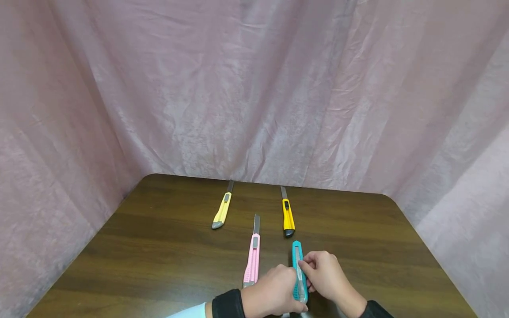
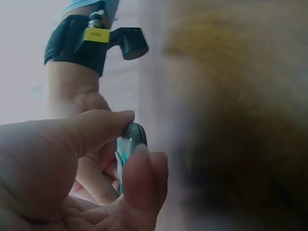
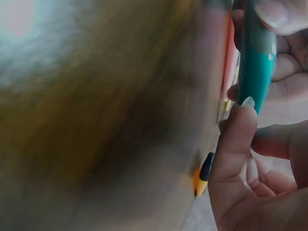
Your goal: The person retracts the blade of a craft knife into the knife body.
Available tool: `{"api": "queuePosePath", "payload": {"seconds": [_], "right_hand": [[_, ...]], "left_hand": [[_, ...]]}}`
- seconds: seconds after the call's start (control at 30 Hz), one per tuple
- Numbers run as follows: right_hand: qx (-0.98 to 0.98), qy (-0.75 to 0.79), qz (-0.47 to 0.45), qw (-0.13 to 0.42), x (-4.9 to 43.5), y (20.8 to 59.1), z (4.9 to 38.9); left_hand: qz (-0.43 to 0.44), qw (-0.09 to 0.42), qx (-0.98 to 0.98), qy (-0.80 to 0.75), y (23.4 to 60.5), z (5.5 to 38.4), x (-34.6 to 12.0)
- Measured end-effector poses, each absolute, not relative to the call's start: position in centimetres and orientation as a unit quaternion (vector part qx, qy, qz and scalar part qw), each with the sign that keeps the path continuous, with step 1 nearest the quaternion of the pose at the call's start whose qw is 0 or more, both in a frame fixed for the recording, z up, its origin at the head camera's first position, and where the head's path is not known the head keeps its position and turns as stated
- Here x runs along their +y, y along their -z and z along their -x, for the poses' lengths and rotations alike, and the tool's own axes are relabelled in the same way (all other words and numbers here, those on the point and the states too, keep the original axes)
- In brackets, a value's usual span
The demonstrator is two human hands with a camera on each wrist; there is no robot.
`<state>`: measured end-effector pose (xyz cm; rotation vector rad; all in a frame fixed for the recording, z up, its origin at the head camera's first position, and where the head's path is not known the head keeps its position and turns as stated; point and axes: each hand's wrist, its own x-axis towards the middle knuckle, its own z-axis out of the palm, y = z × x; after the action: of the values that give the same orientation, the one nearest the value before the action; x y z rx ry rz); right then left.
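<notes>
A teal utility knife (image 1: 296,248) is held up over the near part of the table by both hands. My left hand (image 1: 271,290) grips its near end. In the left wrist view, thumb and fingers pinch the knife's grey end cap (image 2: 136,131). My right hand (image 1: 329,277) pinches the knife from its right side. The right wrist view shows the teal body (image 3: 256,79) between thumb and finger. No blade shows past the knife's far tip. Just left of the hands lies a pink utility knife (image 1: 252,258), blade out, its near end partly hidden by the left hand.
Farther back on the wooden table (image 1: 159,247) lie a pale yellow utility knife (image 1: 223,209) and a deeper yellow one (image 1: 287,214) with a black end. Both have blades out, pointing away. Something silvery peeks out below the left hand. Pink curtains (image 1: 254,88) hang behind the table.
</notes>
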<state>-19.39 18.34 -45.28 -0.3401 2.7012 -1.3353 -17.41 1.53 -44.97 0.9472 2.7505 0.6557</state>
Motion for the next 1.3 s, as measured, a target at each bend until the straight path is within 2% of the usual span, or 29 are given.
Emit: {"api": "queuePosePath", "payload": {"seconds": [0.33,0.63,0.97,1.3], "right_hand": [[0.876,0.462,0.111,0.081,19.2,46.2,19.0],[0.889,0.439,0.11,0.07,19.4,46.4,18.9],[0.888,0.44,0.104,0.085,19.3,46.7,19.0],[0.886,0.447,0.09,0.082,19.3,46.6,19.0]], "left_hand": [[-0.32,0.082,0.924,-0.191,46.0,16.8,2.7],[-0.328,0.047,0.933,-0.142,46.2,16.5,3.5],[-0.337,0.092,0.927,-0.135,46.2,16.5,3.5],[-0.322,0.1,0.928,-0.159,45.9,16.3,3.1]]}}
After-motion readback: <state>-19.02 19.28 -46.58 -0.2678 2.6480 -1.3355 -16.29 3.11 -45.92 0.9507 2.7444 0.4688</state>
